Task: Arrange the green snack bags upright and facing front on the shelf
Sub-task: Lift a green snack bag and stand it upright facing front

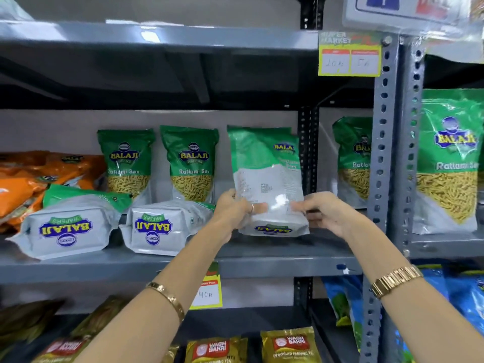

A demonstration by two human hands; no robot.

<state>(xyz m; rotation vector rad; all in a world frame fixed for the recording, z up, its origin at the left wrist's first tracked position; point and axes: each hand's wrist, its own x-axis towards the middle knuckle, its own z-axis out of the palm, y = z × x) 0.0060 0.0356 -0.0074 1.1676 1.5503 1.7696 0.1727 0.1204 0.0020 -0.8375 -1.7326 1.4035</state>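
Two upright green bags [126,163] [190,163] at the back of the shelf read "BALAJI WAFERS" and "Ratlami Sev". The held bag [267,179] shows "BALA…" at its top corner and a BALAJI logo on its base; its fine print is too blurred to read. Two lying bags [65,226] [154,227] show "BALAJI WAFERS" upside down on their bases. The right-hand bag [449,163] reads "BALAJI" and "Ratlami Se…" (edge cut off). A lower price tag [207,293] seems to read "40". Yellow packs [289,344] below read "WAGH BAKRI premium".
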